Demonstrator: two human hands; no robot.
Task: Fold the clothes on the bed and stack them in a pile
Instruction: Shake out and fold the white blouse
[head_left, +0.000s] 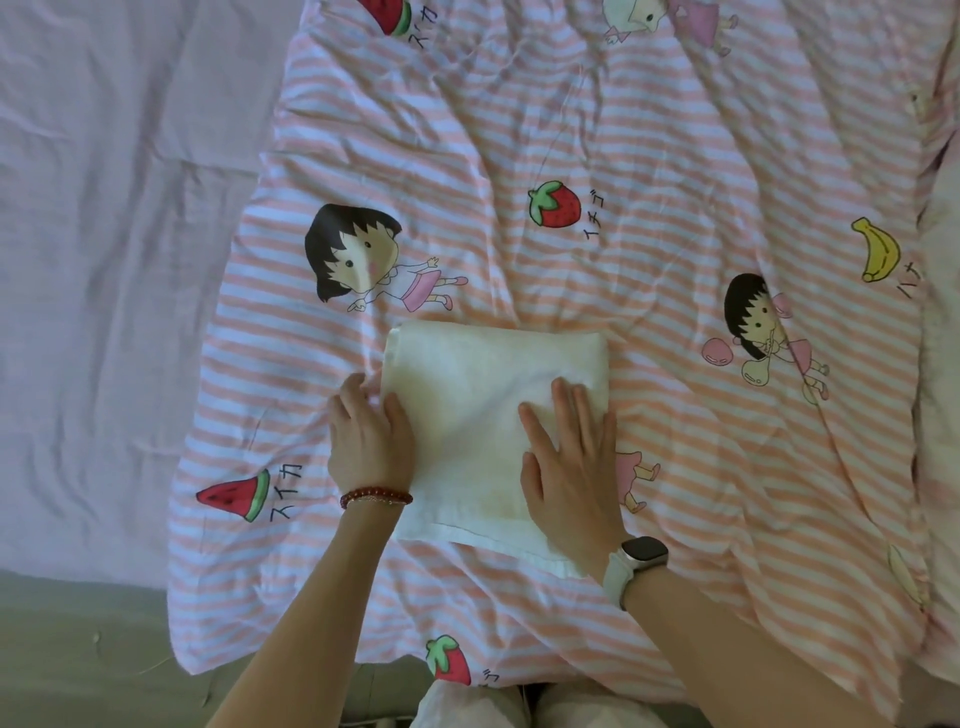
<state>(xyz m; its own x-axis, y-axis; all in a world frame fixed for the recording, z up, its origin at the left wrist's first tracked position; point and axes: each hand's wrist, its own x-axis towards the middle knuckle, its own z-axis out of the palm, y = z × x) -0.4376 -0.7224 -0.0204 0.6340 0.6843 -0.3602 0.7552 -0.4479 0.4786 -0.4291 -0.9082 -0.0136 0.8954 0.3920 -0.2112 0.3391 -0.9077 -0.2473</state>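
Already your left hand (370, 436) lay at the left edge of the folded white cloth (488, 415), low in the middle of the frame on the striped quilt (675, 171), fingers loosely curved, holding nothing. Your right hand (569, 462) pressed flat on its right half, fingers straight. Lifting off carelessly could have dragged the top layer and spoiled the fold, I judged.

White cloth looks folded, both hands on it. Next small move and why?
Probably lift the folded white cloth and set it aside to start the pile. It already lies as a compact rectangle on the striped quilt; the right hand presses flat on top, and the left hand rests at its left edge. No pile shows in view.
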